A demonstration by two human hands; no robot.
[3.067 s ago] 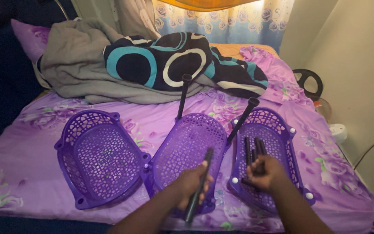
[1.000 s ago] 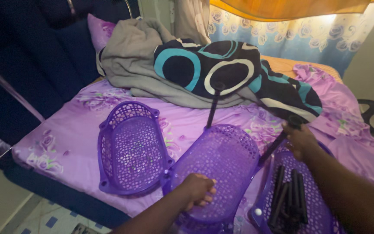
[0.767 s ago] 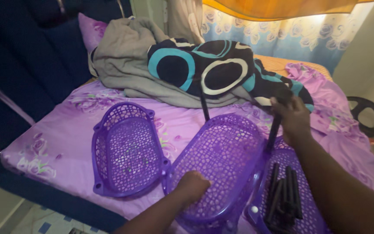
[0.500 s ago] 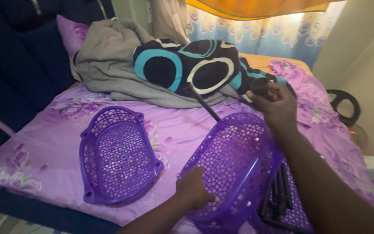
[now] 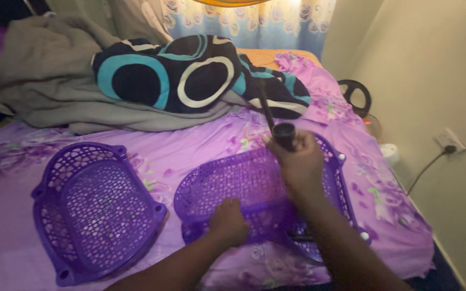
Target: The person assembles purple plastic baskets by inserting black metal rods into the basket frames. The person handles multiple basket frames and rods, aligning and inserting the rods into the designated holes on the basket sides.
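1. Clasping the top end of a black tube, the right hand has its grip wrapped tight around the tube, which stands at the far rim of the middle purple basket.
2. The left hand presses down on that basket's near rim, fingers curled over the edge.
3. The tube looks stiff, light and smooth; a full fist low on the shaft would steady it best.
4. The latticed plastic basket looks light and a little springy; its solid rim and corner sockets seem the firm places to hold.
5. A second basket lies left on the bed; a third sits right, partly underneath.
6. Bunched blankets lie far.
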